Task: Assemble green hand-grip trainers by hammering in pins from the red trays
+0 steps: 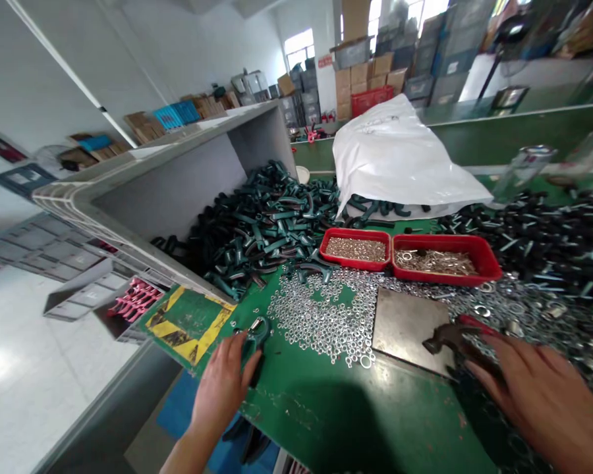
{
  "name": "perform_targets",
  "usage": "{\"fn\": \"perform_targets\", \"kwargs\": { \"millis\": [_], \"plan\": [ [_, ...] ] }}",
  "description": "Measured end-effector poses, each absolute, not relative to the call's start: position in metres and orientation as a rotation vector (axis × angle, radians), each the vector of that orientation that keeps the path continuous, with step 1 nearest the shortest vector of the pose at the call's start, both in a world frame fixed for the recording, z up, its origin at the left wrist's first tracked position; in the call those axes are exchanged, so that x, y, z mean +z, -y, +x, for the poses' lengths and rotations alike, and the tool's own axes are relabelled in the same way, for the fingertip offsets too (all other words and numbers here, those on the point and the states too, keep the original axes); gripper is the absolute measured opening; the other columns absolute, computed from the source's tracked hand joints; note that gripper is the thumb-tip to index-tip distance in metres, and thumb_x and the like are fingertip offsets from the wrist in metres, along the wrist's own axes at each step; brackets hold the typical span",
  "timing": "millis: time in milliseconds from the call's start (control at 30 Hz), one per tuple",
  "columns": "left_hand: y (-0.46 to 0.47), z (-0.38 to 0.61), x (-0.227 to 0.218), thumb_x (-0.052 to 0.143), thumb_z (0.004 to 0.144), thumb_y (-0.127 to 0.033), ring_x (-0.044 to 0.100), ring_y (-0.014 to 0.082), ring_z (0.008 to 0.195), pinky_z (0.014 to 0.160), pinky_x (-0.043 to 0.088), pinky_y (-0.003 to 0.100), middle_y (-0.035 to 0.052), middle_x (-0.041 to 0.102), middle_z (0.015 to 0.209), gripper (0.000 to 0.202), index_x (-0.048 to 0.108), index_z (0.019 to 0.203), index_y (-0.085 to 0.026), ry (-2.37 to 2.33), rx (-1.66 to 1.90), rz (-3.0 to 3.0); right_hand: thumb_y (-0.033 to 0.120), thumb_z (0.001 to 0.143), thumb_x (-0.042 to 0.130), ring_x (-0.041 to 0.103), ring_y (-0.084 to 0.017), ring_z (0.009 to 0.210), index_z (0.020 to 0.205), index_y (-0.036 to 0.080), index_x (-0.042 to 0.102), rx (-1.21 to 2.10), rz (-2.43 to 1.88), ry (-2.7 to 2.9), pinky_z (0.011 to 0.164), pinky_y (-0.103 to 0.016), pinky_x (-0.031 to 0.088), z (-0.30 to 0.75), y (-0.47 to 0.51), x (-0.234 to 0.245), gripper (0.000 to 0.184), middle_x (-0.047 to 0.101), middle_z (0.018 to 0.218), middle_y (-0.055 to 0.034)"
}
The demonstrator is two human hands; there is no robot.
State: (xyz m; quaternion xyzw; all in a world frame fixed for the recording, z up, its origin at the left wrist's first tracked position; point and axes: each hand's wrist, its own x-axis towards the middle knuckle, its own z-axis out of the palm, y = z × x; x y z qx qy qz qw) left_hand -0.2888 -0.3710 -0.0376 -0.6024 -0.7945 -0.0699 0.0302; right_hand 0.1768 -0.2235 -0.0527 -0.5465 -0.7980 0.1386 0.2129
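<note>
My left hand [225,378] is at the left edge of the green bench, its thumb and fingers closed around a dark green handle piece with a metal spring [258,331]. On the right, my right hand [534,385] grips a hammer [447,337]; its dark head is over the right part of a flat metal plate [410,329]. A red part [474,322] shows by that hand's fingers, and I cannot tell what it belongs to. Many small metal nuts [321,316] lie spread between the left hand and the plate.
A tipped grey crate [178,168] spills dark green handles [277,220] onto the bench. Two red trays [356,264] of small metal parts stand behind the plate. A white sack [400,158] lies behind them. Black knobs [534,237] with metal stems and loose rings cover the right side.
</note>
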Motion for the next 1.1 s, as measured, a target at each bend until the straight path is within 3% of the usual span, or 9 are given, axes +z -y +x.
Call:
{"fn": "perform_targets", "kwargs": {
  "millis": [67,100,167,300,433,600,767,933,1100],
  "plan": [
    [0.364,-0.255,-0.051,0.046,0.094,-0.049,0.042,0.0308,0.137,0.109,0.040,0.048,0.0173,0.043,0.147,0.069,0.023,0.152,-0.018,2.351,-0.282,-2.025,0.050,0.090,0.052,0.051,-0.042,0.124,0.136,0.024,0.054,0.105,-1.288,2.409,0.101,-0.062,0.036,0.114,0.237,-0.047,0.052,0.056,0.139,-0.0156],
    [0.358,-0.240,-0.059,0.047,0.093,-0.051,0.032,0.0329,0.143,0.111,0.037,0.051,0.0180,0.034,0.153,0.075,0.018,0.154,-0.018,2.285,-0.276,-2.121,0.044,0.093,0.051,0.050,-0.036,0.127,0.141,0.026,0.048,0.094,-1.090,2.539,0.103,-0.057,0.038,0.083,0.244,-0.051,0.052,0.054,0.143,-0.0097],
    [0.342,-0.216,-0.077,0.048,0.093,-0.051,0.016,0.0382,0.148,0.112,0.033,0.058,0.0181,0.025,0.158,0.073,0.021,0.154,-0.020,2.184,-0.260,-2.191,0.031,0.096,0.049,0.046,-0.029,0.133,0.144,0.029,0.044,0.078,-0.728,2.707,0.108,-0.050,0.037,0.029,0.254,-0.068,0.048,0.050,0.148,-0.0014],
    [0.295,-0.193,-0.096,0.044,0.097,-0.038,0.004,0.0404,0.148,0.112,0.028,0.062,0.0142,0.020,0.161,0.058,0.030,0.152,-0.025,2.150,-0.264,-2.171,0.026,0.098,0.048,0.041,-0.030,0.136,0.129,0.022,0.058,-0.018,-0.693,2.735,0.113,-0.055,0.027,-0.021,0.230,-0.093,0.033,0.051,0.147,-0.0041],
    [0.244,-0.182,-0.090,0.040,0.098,-0.034,0.011,0.0369,0.149,0.114,0.025,0.061,0.0148,0.025,0.159,0.053,0.034,0.150,-0.022,2.185,-0.334,-2.137,0.027,0.097,0.051,0.044,-0.032,0.131,0.116,0.016,0.063,-0.051,-0.849,2.729,0.112,-0.055,0.026,-0.025,0.186,-0.082,0.025,0.058,0.137,-0.0115],
    [0.215,-0.186,-0.075,0.037,0.100,-0.029,0.036,0.0240,0.139,0.113,0.032,0.047,0.0116,0.045,0.145,0.045,0.042,0.144,-0.023,2.112,-0.619,-2.303,0.025,0.095,0.051,0.047,-0.035,0.124,0.118,0.013,0.060,-0.049,-1.085,2.563,0.102,-0.054,0.035,-0.022,0.196,-0.073,0.028,0.055,0.136,-0.0191],
    [0.192,-0.227,-0.061,0.036,0.093,-0.008,0.050,0.0238,0.119,0.104,0.039,0.045,0.0135,0.053,0.130,0.046,0.053,0.134,-0.019,2.222,-0.756,-1.967,0.015,0.093,0.051,0.050,-0.026,0.122,0.115,0.024,0.062,0.061,-0.579,2.719,0.109,-0.047,0.031,-0.018,0.237,-0.089,0.026,0.060,0.133,-0.0054],
    [0.143,-0.243,-0.046,0.042,0.091,-0.008,0.051,0.0228,0.113,0.100,0.040,0.041,0.0118,0.058,0.118,0.039,0.059,0.125,-0.017,2.095,-0.514,-2.180,0.014,0.094,0.051,0.051,-0.029,0.120,0.106,0.021,0.065,0.055,-0.923,2.650,0.104,-0.049,0.037,-0.031,0.209,-0.076,0.019,0.060,0.134,-0.0076],
    [0.119,-0.229,-0.038,0.043,0.086,-0.003,0.052,0.0239,0.108,0.098,0.040,0.042,0.0127,0.058,0.108,0.030,0.062,0.107,-0.012,1.983,-0.359,-2.342,0.019,0.094,0.054,0.051,-0.025,0.120,0.113,0.023,0.062,0.345,-0.861,2.551,0.102,-0.044,0.043,0.002,0.227,-0.064,0.021,0.059,0.132,-0.0077]
  ]
}}
